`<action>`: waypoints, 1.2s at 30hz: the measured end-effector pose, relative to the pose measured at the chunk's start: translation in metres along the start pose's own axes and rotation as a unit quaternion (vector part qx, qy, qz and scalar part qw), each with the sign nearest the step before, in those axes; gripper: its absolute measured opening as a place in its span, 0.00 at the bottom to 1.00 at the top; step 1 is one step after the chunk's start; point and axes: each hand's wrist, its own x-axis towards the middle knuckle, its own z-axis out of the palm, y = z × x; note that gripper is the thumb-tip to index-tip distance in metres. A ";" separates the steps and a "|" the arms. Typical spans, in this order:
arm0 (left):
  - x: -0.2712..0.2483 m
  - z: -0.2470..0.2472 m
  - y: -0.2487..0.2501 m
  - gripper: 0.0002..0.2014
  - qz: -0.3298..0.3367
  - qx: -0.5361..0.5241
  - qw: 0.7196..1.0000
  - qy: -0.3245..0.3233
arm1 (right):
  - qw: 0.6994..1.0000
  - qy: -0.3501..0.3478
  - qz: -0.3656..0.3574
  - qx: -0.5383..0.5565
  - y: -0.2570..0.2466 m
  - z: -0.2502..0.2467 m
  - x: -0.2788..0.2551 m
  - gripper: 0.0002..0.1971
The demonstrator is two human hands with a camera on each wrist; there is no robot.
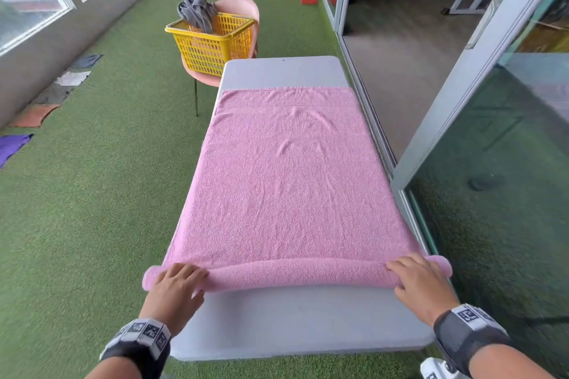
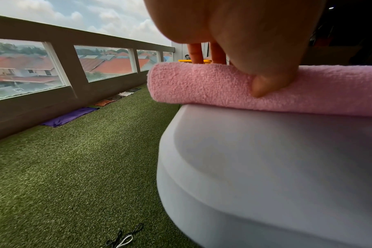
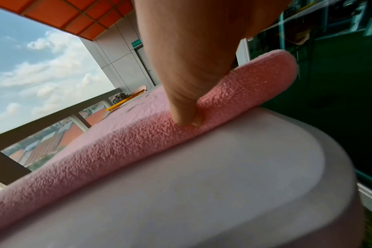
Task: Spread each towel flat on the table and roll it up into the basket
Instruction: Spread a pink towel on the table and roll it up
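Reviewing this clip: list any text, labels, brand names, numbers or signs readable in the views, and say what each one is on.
No text reads clearly in any view.
Green sign above the far door, right wrist view: white lettering, too blurred to read.
Wristbands on the left hand and right hand: black-and-white square code markers, no words.
Pink towel, yellow basket, table: no label or print visible.

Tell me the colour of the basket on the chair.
Yellow basket; clearest in the head view.

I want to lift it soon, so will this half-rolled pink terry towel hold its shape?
Probably not: the pink terry towel looks soft and floppy, dented under the left hand thumb. Its roll is loose, so it would likely sag and unroll unless both ends stay gripped.
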 end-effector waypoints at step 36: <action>0.006 -0.006 0.011 0.10 0.010 0.030 0.999 0.016 | 1.000 0.002 -0.010 -0.023 -0.007 -0.011 0.005 0.06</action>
